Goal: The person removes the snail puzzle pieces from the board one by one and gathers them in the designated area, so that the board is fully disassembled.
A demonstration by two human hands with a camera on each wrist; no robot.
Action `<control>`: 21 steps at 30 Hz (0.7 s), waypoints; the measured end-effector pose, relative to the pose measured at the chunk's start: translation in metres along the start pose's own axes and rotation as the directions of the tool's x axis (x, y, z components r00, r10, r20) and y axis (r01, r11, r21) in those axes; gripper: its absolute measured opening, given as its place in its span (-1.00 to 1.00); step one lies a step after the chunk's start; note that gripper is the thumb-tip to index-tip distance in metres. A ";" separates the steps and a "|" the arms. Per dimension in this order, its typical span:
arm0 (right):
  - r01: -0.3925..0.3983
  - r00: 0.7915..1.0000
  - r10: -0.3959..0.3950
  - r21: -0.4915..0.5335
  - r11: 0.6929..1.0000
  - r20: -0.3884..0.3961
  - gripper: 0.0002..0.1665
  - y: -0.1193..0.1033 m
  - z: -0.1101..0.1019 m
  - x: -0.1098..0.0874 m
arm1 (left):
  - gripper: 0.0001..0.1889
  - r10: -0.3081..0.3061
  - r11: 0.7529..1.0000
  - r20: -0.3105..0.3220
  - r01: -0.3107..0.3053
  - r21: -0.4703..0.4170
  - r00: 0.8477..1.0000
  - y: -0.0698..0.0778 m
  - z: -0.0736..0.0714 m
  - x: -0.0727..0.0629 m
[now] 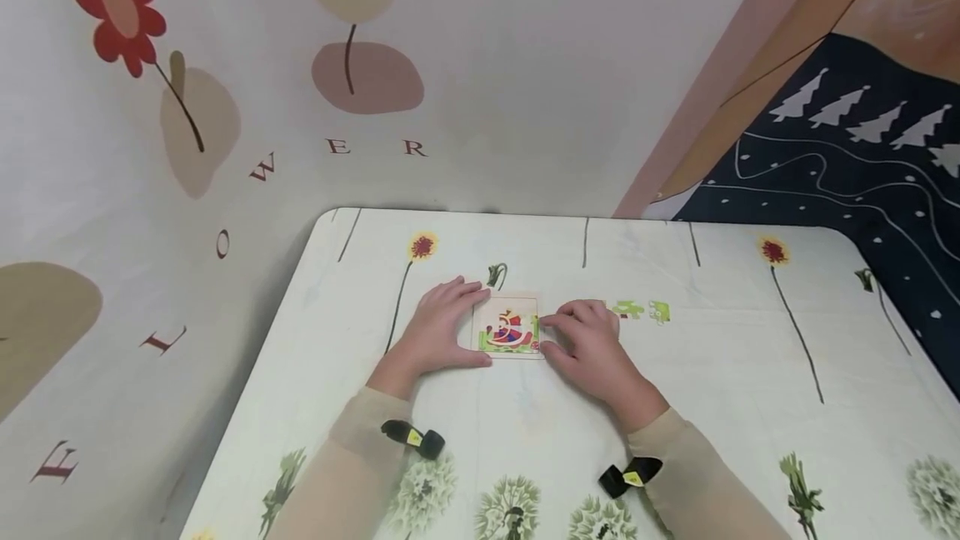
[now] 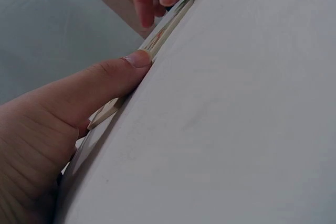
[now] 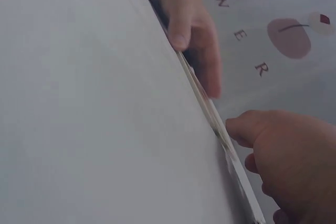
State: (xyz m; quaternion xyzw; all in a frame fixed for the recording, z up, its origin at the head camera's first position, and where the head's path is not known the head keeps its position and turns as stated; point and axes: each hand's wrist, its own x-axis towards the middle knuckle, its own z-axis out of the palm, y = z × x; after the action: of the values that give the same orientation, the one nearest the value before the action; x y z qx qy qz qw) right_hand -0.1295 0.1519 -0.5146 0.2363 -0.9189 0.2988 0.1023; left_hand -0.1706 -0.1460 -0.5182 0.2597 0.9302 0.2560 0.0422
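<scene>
Against the puzzle, loosely curved hands

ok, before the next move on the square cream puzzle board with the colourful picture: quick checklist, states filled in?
1. Square cream puzzle board flat on the white flower-print tabletop: ok.
2. Board steadied: ok, the bare left hand holds its left side, thumb at the near edge, fingers at the far corner.
3. Bare right hand at the work: ok, fingertips at the board's right edge.
4. Piece in the right fingertips: cannot tell, too small.
5. Picture complete: not ok, the upper part is bare cream.
6. Loose flat green pieces close by: ok, just right of the right hand.
</scene>
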 end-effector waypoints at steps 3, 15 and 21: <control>-0.009 1.000 0.009 -0.008 1.000 -0.004 -0.66 -0.010 0.010 0.009 | 0.18 0.012 1.000 -0.003 -0.012 0.006 1.000 0.000 0.001 0.000; -0.179 0.964 0.197 -0.114 0.977 0.178 -0.49 -0.044 0.027 0.038 | 0.16 -0.007 1.000 0.019 0.007 0.019 1.000 0.000 -0.001 0.000; -0.197 0.956 0.218 -0.120 0.973 0.196 -0.53 -0.048 0.024 0.040 | 0.15 -0.010 1.000 0.014 0.010 0.023 1.000 0.001 -0.001 -0.001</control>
State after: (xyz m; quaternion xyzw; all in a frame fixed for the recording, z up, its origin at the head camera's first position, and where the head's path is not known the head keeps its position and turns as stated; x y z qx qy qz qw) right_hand -0.1420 0.0887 -0.4966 0.1629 -0.9580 0.2355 -0.0149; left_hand -0.1694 -0.1462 -0.5164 0.2572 0.9340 0.2433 0.0472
